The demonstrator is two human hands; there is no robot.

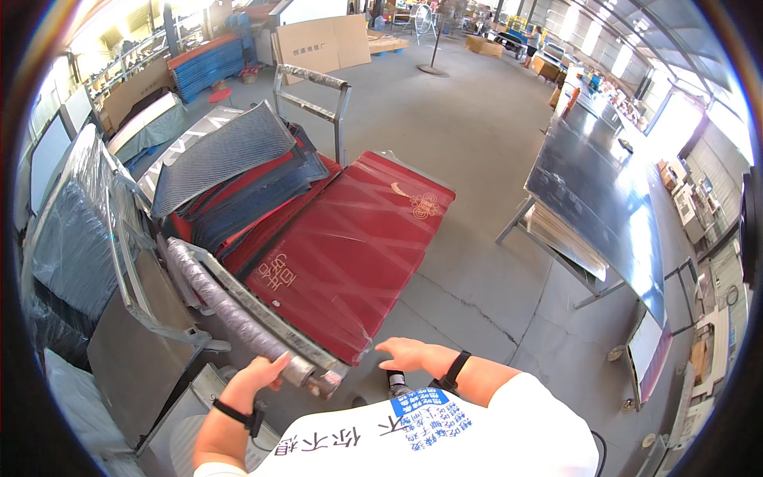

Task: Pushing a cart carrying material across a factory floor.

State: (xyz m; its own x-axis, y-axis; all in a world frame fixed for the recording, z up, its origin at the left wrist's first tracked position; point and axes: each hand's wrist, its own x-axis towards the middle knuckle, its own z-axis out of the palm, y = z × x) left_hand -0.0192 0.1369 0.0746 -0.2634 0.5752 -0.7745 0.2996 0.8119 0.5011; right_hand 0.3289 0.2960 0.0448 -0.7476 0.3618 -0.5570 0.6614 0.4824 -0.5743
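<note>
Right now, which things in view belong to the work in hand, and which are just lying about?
Apparently in the work:
left hand, at the wrapped rail's near end
right hand, by the red mat's near corner
grey mat, left of it

Lying about:
black-topped table
cardboard panels
blue stack
standing fan

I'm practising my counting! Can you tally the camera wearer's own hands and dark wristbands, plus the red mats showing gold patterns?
Bare hands (left hand, right hand): 2
Dark wristbands: 2
Gold-patterned red mat: 1
Total: 5
</note>
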